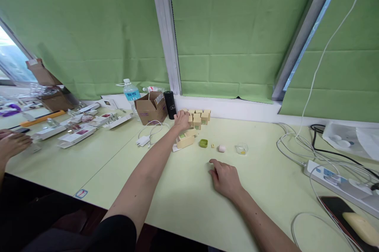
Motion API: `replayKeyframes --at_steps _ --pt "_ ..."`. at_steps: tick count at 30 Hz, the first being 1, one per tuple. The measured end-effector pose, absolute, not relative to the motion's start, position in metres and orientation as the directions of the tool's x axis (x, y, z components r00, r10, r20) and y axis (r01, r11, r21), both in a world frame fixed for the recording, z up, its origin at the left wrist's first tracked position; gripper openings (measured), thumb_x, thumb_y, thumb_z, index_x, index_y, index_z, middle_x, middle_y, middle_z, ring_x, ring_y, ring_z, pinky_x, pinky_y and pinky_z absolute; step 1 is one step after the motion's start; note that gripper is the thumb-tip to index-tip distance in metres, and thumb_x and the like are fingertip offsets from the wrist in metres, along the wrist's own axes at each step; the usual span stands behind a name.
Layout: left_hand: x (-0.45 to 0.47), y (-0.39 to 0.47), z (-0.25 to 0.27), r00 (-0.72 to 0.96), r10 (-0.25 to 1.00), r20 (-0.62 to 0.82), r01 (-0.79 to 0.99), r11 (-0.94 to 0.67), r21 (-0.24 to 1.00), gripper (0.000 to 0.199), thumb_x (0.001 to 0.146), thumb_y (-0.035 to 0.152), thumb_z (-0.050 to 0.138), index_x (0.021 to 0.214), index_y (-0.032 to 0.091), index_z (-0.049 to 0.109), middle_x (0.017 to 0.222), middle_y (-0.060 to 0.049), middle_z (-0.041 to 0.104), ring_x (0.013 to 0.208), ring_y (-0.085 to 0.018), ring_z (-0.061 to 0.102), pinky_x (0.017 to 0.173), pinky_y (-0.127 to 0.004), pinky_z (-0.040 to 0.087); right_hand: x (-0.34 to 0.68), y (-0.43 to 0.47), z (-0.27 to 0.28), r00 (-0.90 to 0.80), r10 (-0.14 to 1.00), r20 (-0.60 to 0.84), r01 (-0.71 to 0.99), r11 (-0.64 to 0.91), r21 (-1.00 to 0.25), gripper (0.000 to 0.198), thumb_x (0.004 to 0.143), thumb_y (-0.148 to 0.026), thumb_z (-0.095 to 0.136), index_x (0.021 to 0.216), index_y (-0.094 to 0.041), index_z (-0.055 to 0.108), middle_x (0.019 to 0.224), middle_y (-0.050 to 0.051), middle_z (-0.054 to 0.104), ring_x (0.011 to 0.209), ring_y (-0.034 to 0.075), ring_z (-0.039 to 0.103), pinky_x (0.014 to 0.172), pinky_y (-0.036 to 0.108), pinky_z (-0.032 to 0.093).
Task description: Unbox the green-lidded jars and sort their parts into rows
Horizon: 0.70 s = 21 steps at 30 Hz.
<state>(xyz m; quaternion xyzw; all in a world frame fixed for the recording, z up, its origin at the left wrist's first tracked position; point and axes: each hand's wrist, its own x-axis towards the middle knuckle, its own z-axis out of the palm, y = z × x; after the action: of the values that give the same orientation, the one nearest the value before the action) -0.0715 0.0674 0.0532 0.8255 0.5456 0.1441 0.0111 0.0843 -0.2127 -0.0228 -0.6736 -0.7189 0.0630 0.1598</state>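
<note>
My left hand (181,120) is stretched out to a cluster of small tan cardboard boxes (197,121), its fingers bent around one at the left end; the hand partly hides that box. Just in front of it another tan box (186,140) lies on its side on a white piece. My right hand (226,177) hovers low over or rests on the table, index finger and thumb apart, holding nothing. Beyond it stand a green square dish (203,143), a tiny yellowish piece (212,145), a pale pink rounded piece (221,148) and a clear small cup (242,149) with something yellow inside.
A brown carton (151,109), a black cylinder (169,104) and a water bottle (132,93) stand at the back. A white charger (143,140) lies left. At right are a power strip (340,185), cables and a phone (340,212). Another person's hand (14,144) is far left.
</note>
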Motion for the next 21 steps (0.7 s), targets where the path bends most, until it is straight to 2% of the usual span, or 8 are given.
replayKeyframes --at_steps 3,5,8,11,13,15,18,21 --pt "-0.078 0.054 0.068 0.352 0.895 0.275 0.879 -0.417 0.231 0.053 0.085 0.027 0.068 0.135 0.022 0.05 0.137 -0.014 0.052 0.131 -0.034 0.043 0.106 -0.044 0.034 0.085 -0.214 -0.021 -0.037 0.985 0.167 0.944 0.09 -0.319 0.032 0.094 -0.02 0.05 0.125 -0.022 0.056 0.096 0.005 0.075 0.086 0.021 0.069 0.062 0.029 0.031" --pt "-0.082 0.038 0.075 0.339 0.876 0.343 0.806 -0.458 0.376 0.053 0.084 0.029 0.071 0.133 0.023 0.052 0.138 -0.011 0.054 0.131 -0.032 0.045 0.107 -0.043 0.036 0.087 -0.214 -0.02 -0.016 0.979 0.205 0.933 0.089 -0.349 0.033 0.094 -0.02 0.05 0.126 -0.022 0.057 0.097 0.005 0.075 0.086 0.021 0.069 0.062 0.029 0.033" --pt "-0.086 0.002 0.077 0.348 0.839 0.419 0.478 -0.543 0.69 0.053 0.079 0.028 0.075 0.128 0.021 0.057 0.135 -0.01 0.06 0.124 -0.027 0.054 0.106 -0.04 0.041 0.091 -0.212 -0.019 0.061 0.959 0.276 0.885 0.076 -0.459 0.032 0.093 -0.02 0.049 0.124 -0.023 0.058 0.094 0.004 0.074 0.083 0.02 0.068 0.066 0.028 0.039" --pt "-0.083 -0.042 0.065 0.417 0.835 0.359 0.069 -0.422 0.904 0.058 0.076 0.043 0.079 0.125 0.017 0.061 0.126 -0.013 0.067 0.115 -0.028 0.063 0.096 -0.04 0.05 0.098 -0.21 -0.016 0.173 0.929 0.326 0.751 0.09 -0.654 0.031 0.092 -0.025 0.05 0.122 -0.023 0.057 0.092 0.002 0.071 0.072 0.016 0.065 0.069 0.029 0.047" --pt "-0.077 -0.069 0.052 0.474 0.828 0.299 -0.116 -0.278 0.954 0.061 0.073 0.051 0.082 0.12 0.016 0.066 0.123 -0.014 0.07 0.112 -0.029 0.065 0.097 -0.041 0.05 0.104 -0.21 -0.013 0.22 0.914 0.341 0.583 0.156 -0.797 0.035 0.091 -0.03 0.053 0.126 -0.024 0.053 0.098 0.003 0.068 0.071 0.015 0.062 0.067 0.029 0.05" --pt "-0.069 -0.09 0.039 0.5 0.832 0.24 -0.179 -0.172 0.969 0.058 0.072 0.055 0.083 0.114 0.016 0.071 0.117 -0.013 0.073 0.106 -0.028 0.068 0.095 -0.04 0.051 0.108 -0.211 -0.011 0.211 0.917 0.339 0.355 0.251 -0.901 0.046 0.088 -0.035 0.059 0.132 -0.027 0.047 0.11 0.005 0.063 0.078 0.016 0.062 0.062 0.028 0.053" --pt "-0.057 -0.108 0.022 0.516 0.842 0.16 -0.201 -0.063 0.978 0.057 0.071 0.057 0.084 0.109 0.016 0.074 0.103 -0.011 0.076 0.095 -0.026 0.07 0.089 -0.039 0.053 0.111 -0.211 -0.009 0.09 0.948 0.304 0.01 0.305 -0.952 0.068 0.081 -0.041 0.071 0.14 -0.033 0.038 0.126 0.008 0.054 0.089 0.018 0.062 0.061 0.03 0.057" --pt "-0.052 -0.112 0.01 0.493 0.859 0.138 -0.215 -0.033 0.976 0.06 0.068 0.062 0.085 0.104 0.015 0.074 0.096 -0.011 0.075 0.091 -0.025 0.07 0.085 -0.038 0.054 0.107 -0.211 -0.011 -0.003 0.965 0.263 -0.162 0.259 -0.952 0.082 0.075 -0.043 0.08 0.143 -0.036 0.035 0.128 0.007 0.052 0.091 0.019 0.062 0.064 0.033 0.06"
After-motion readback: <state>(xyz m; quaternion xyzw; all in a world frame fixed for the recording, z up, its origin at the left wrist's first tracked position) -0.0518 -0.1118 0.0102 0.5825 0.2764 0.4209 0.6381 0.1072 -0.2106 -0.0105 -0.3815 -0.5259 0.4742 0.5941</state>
